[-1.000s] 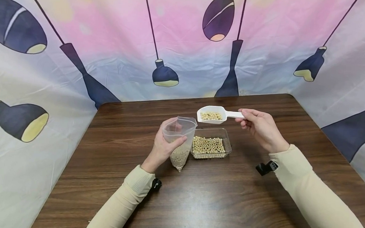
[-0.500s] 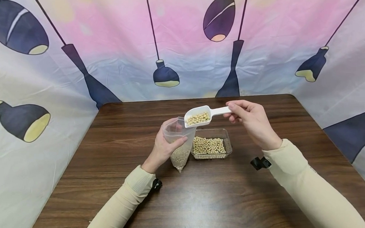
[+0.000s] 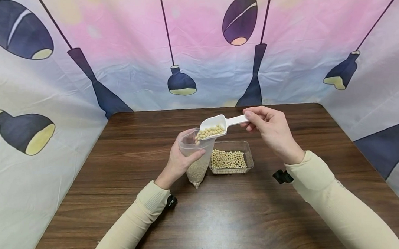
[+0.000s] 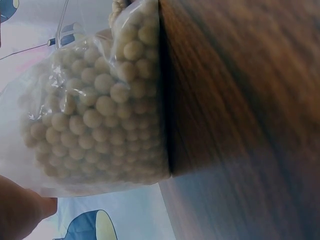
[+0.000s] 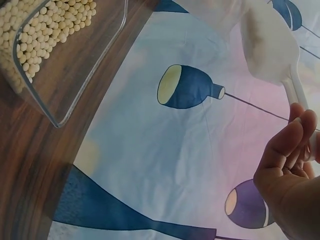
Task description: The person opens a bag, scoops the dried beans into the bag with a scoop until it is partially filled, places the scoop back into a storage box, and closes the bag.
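My left hand (image 3: 181,159) grips a clear plastic bag (image 4: 95,110) near its mouth, keeping it upright on the table. Round, pale yellow beans, which look like soybeans, fill its lower part. My right hand (image 3: 274,131) pinches the handle of a white scoop (image 3: 236,120). The scoop tilts down to the left over the bag's opening, and beans (image 3: 210,131) in it slide off its lip into the bag. In the right wrist view the underside of the scoop (image 5: 267,42) shows, with the fingers (image 5: 285,142) round its handle.
A clear rectangular container (image 3: 249,158) holding more beans stands just right of the bag on the brown wooden table (image 3: 235,219). A printed cloth (image 3: 132,43) with lamp pictures hangs behind and at both sides.
My right hand has moved left, carrying the scoop from above the container to over the bag's mouth. The scoop has tipped and its beans start falling. The left hand stays with the bag.
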Motion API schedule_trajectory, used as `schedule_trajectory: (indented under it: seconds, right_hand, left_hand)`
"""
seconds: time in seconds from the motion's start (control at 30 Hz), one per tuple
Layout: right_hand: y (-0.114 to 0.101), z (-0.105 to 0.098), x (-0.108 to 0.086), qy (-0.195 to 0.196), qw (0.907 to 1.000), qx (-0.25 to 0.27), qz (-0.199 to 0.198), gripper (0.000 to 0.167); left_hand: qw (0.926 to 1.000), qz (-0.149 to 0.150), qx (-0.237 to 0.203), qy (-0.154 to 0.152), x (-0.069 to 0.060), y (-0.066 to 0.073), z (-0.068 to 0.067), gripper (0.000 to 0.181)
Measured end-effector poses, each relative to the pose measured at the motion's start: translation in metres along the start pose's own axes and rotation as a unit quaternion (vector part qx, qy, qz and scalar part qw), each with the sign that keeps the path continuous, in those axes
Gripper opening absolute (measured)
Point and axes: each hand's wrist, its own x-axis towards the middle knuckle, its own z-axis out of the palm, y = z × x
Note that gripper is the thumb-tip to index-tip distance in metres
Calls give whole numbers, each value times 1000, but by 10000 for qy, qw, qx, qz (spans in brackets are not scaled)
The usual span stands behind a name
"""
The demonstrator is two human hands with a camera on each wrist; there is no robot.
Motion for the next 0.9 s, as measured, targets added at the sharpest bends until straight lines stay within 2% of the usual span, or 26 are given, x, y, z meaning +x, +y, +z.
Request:
schedule_trajectory:
  seconds: [0.37, 0.47, 0.57, 0.63, 0.7, 0.8, 0.9]
  right_hand:
    - [-12, 1, -5, 174, 9958, -736, -513, 24]
    - [-15, 2, -8, 217, 9921, -983, -750, 20]
    - [-17, 2, -12, 354, 9838, -1331, -1150, 18]
    - [-18, 2, -13, 547, 9728, -1608, -1577, 17]
    - [-19, 3, -13, 770, 9542, -2000, -2088, 15]
    - [-15, 4, -14, 905, 9159, -2878, -2648, 14]
    - [-6, 6, -18, 687, 8743, -4014, -2641, 12]
  left_hand:
    - [9995, -224, 211, -42, -1, 4, -1, 66]
    - [9997, -179, 181, -43, -2, 3, -1, 65]
    - [9999, -41, 139, -59, -2, 2, -1, 65]
    - [9999, 56, 96, -63, -2, 1, 0, 64]
    - [9999, 147, 76, -49, -2, 0, -1, 64]
    - [9998, 200, 28, -31, -1, 0, -1, 64]
    - [9998, 208, 10, -57, 1, 0, -1, 64]
